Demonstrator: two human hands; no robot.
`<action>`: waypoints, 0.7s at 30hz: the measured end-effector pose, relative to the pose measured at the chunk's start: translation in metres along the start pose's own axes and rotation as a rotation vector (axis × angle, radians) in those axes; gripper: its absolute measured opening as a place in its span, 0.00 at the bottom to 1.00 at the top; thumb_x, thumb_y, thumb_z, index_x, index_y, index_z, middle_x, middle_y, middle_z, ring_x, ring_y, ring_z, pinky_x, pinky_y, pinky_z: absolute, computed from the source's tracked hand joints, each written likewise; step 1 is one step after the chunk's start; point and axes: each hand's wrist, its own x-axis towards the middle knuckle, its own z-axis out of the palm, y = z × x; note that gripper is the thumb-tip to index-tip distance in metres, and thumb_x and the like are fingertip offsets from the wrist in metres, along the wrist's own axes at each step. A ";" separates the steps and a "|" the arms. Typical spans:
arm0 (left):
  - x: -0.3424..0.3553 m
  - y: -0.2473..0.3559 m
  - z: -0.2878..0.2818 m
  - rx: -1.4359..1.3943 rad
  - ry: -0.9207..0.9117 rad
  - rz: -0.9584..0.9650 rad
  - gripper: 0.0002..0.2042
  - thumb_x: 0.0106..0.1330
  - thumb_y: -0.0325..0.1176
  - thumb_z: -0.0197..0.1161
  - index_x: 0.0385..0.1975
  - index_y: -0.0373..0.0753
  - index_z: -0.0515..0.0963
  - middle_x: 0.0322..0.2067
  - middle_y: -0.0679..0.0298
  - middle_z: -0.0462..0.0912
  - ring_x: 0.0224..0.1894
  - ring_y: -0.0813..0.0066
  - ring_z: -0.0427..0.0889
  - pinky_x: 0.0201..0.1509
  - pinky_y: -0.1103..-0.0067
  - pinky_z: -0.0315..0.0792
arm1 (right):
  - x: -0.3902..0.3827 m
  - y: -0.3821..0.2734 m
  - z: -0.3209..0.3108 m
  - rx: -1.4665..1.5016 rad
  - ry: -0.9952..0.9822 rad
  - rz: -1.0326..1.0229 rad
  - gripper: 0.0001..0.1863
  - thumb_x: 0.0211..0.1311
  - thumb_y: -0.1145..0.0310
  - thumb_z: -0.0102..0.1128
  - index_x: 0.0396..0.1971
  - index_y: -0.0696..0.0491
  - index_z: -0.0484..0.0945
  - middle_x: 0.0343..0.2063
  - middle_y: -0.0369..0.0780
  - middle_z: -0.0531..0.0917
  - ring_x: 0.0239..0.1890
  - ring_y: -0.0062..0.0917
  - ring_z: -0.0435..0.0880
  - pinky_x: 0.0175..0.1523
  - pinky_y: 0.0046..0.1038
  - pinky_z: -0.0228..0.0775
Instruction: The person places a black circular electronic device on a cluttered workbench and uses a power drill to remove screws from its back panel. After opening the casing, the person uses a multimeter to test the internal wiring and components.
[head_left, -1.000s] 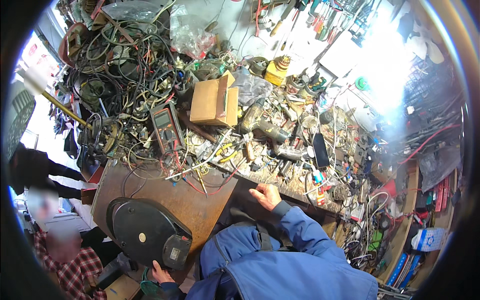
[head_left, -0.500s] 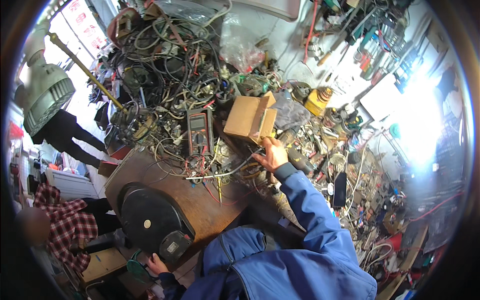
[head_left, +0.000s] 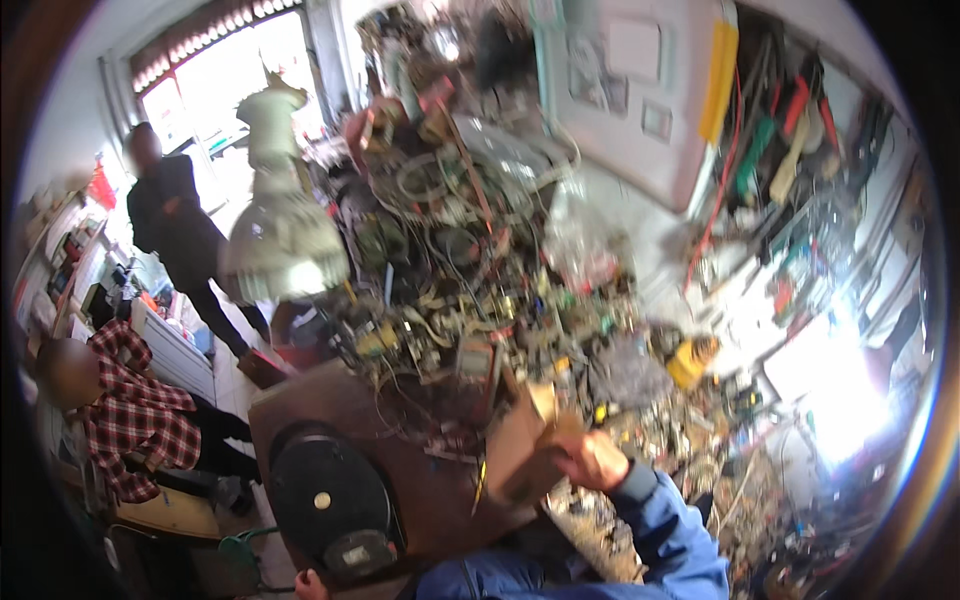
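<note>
My right hand [head_left: 592,461] grips the flap side of an open brown cardboard box [head_left: 515,445], its fingers partly blurred. The box is tilted over the right part of the brown tabletop [head_left: 440,500], in front of the multimeter [head_left: 478,358]. At the lower edge, only a small part of my left hand [head_left: 311,586] shows, and its fingers are mostly cut off. It is nearest to a round black appliance [head_left: 330,495] lying on the table. A green looped thing [head_left: 238,550] is to the left of that hand, below the table edge.
Tangled cables and parts [head_left: 430,250] heap up behind the table. A hanging lamp [head_left: 285,240] is at upper left. Loose small parts [head_left: 700,440] cover the right side, near a yellow container [head_left: 692,360]. Two people [head_left: 145,415] are at the left, one seated, one standing.
The view has tilted up and left. My right hand has drawn the box off the clutter toward me, over the table. My left hand has slipped mostly out of view.
</note>
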 end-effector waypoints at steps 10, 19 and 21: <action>-0.001 -0.072 0.018 -0.295 0.035 -0.131 0.26 0.69 0.50 0.62 0.56 0.33 0.78 0.53 0.48 0.83 0.55 0.51 0.81 0.61 0.64 0.73 | 0.171 -0.024 -0.102 0.093 -0.065 -0.154 0.17 0.68 0.66 0.62 0.54 0.56 0.80 0.40 0.41 0.87 0.41 0.29 0.85 0.47 0.31 0.79; -0.047 -0.051 0.000 -0.047 0.090 -0.236 0.19 0.68 0.49 0.65 0.50 0.42 0.84 0.49 0.51 0.84 0.52 0.48 0.82 0.57 0.64 0.75 | 0.384 -0.045 -0.204 0.047 0.752 -0.049 0.30 0.60 0.56 0.69 0.52 0.66 0.77 0.37 0.48 0.89 0.39 0.32 0.89 0.45 0.32 0.79; -0.051 -0.108 0.019 -0.097 0.168 -0.004 0.21 0.68 0.50 0.65 0.51 0.40 0.83 0.50 0.51 0.85 0.52 0.49 0.82 0.58 0.64 0.75 | 0.346 -0.037 -0.165 0.093 0.655 -0.076 0.24 0.60 0.62 0.69 0.50 0.63 0.78 0.35 0.46 0.88 0.38 0.28 0.88 0.46 0.30 0.79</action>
